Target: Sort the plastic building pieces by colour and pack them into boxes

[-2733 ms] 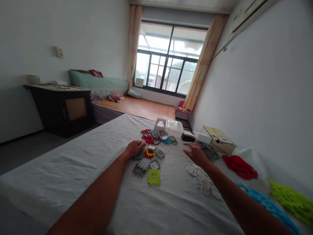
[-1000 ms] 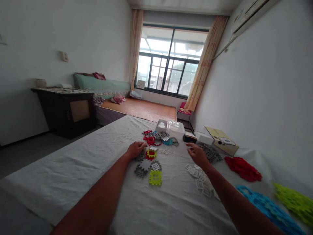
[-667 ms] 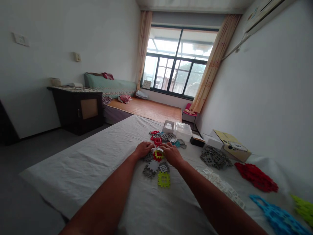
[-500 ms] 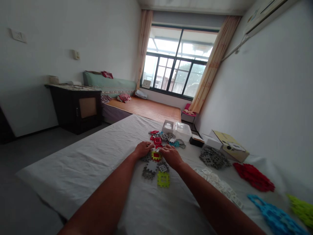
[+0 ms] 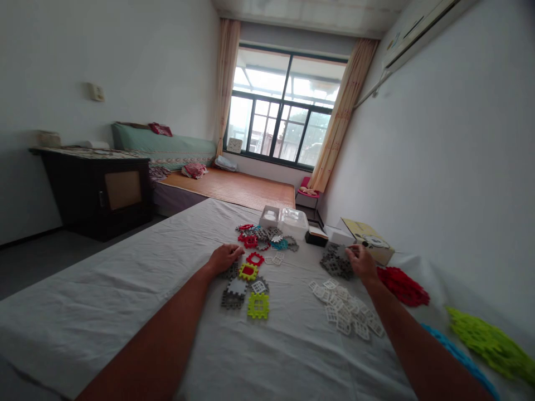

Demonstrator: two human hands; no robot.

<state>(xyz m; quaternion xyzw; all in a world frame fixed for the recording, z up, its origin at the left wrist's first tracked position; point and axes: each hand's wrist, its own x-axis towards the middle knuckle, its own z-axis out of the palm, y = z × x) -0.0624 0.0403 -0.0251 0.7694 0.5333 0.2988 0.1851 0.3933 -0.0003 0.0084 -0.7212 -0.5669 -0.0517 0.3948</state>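
My right hand [image 5: 361, 262] is at the heap of grey toothed building pieces [image 5: 334, 267], its fingers pinched on the edge of a flat grey piece [image 5: 340, 252]. Left of the middle, my left hand [image 5: 227, 258] rests low over the sheet with its fingers closed; what they hold, if anything, I cannot make out. Close by it lie a red ring-like piece [image 5: 255, 258], a yellow-green piece with a red centre [image 5: 248, 272] and some grey pieces [image 5: 234, 301]. Nearer me sits a yellow-green square [image 5: 258, 306]. White window-shaped pieces [image 5: 275, 257] lie between the hands.
A pile of white window pieces [image 5: 346, 312] spreads before my right forearm. Red [image 5: 403, 287], blue [image 5: 455, 351] and lime [image 5: 485, 340] piles lie rightward. Behind stand a clear plastic box [image 5: 293, 223], a black box [image 5: 316, 236] and a yellow carton [image 5: 368, 239].
My right hand has moved right, from beside the red and yellow-green pieces to the grey heap, and pinches a grey piece there. My left hand stays by the small pieces. The view has turned rightward.
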